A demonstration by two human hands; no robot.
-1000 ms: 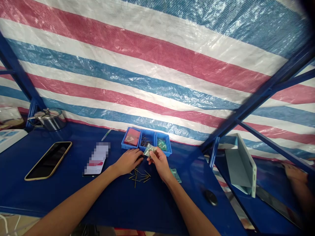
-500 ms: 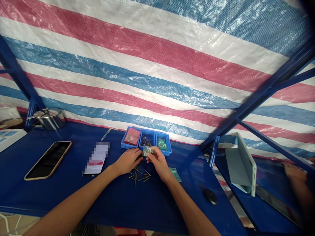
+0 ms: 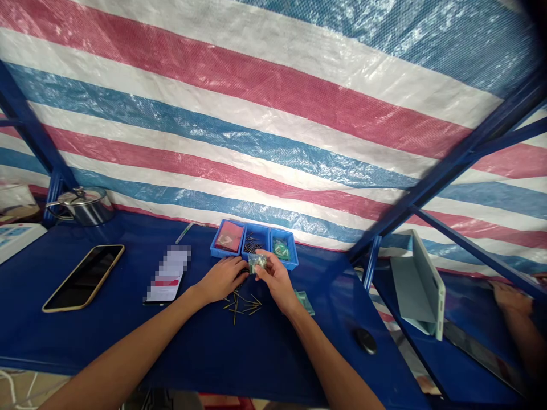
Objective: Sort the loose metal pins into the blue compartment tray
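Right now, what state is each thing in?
small bag, pinched in right hand
left hand, fingertips at the bag, grip unclear
pins, loose, scattered on the table
phone, flat, screen dark
pot, lid on
blue bins, open, each holding parts
tablet case, standing, propped open

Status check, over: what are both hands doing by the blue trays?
Right hand pinching small clear packet. Left hand at its edge, hold unclear. Loose pins below the hands; blue trays just behind.

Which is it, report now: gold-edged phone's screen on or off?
Off: the gold-edged phone lies face up on the blue table, its screen uniformly black, showing nothing.
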